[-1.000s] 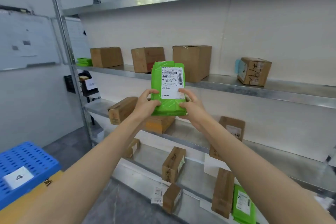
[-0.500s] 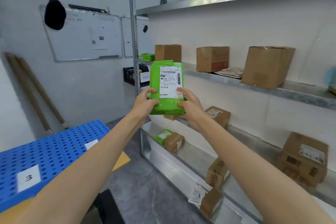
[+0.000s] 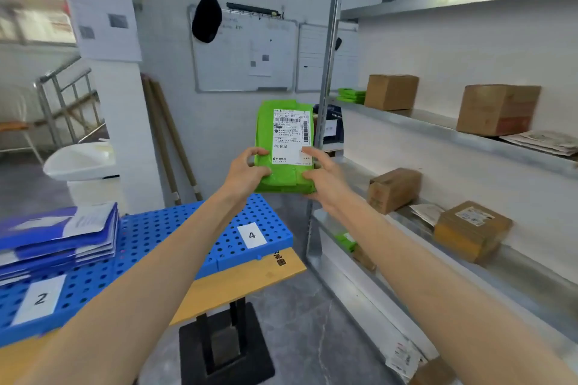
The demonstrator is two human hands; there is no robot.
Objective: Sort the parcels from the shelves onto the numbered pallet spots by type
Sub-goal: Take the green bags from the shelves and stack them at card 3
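A green plastic parcel point(image 3: 284, 147) with a white shipping label is held upright in front of me, above the far right corner of the blue pallet point(image 3: 175, 228). My left hand point(image 3: 247, 170) grips its lower left edge and my right hand point(image 3: 323, 178) grips its lower right edge. The pallet carries paper labels: spot 4 point(image 3: 251, 235) near the parcel and spot 2 point(image 3: 40, 299) at the left. A stack of blue parcels point(image 3: 59, 236) lies behind spot 2. Brown cardboard boxes point(image 3: 497, 109) and more green parcels point(image 3: 352, 95) sit on the metal shelves point(image 3: 438, 128) to my right.
The pallet rests on a wooden table point(image 3: 237, 283) with a black pedestal base. A white bin point(image 3: 84, 172) stands by a white pillar behind the pallet. Whiteboards point(image 3: 244, 53) hang on the back wall. The shelf upright point(image 3: 328, 72) stands just right of the parcel.
My view has swung left from the shelves to the pallet. Both hands keep the same hold on the green parcel, now over the pallet's corner by spot 4.
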